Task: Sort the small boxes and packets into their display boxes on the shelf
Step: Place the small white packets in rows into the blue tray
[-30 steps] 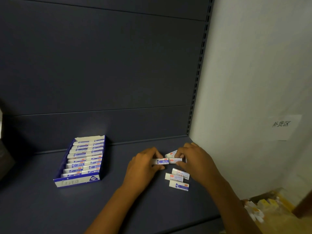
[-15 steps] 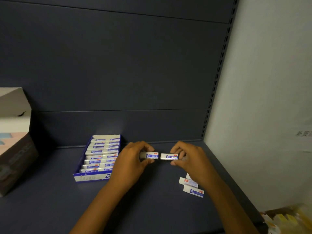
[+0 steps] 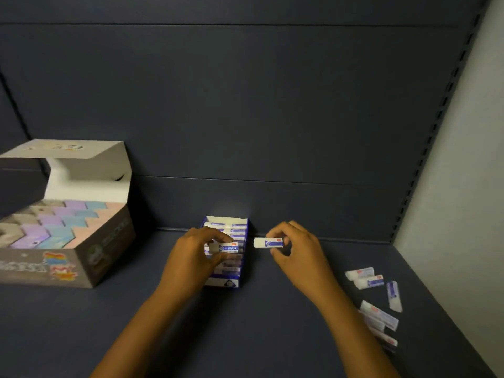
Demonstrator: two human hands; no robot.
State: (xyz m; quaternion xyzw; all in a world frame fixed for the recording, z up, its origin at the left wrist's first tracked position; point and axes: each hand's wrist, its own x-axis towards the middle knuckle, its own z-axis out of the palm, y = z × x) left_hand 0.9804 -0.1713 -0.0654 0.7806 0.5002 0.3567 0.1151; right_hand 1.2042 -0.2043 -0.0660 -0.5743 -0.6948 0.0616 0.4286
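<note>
Dim in here, w/ a faint pool of light on the dark blue back panel (image 3: 229,211) just behind the small blue-and-white display box (image 3: 234,227). Loose white packets (image 3: 379,315) at lower right smear w/ motion blur, and the grey open-lidded carton (image 3: 81,252) at left is soft too. Wide-angle lens bends the perforated shelf upright (image 3: 436,132) at the right edge.

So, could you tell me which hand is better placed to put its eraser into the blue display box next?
Left, probably. The left hand holds its eraser directly over the blue display box, while the right hand holds its eraser just beside it.
</note>
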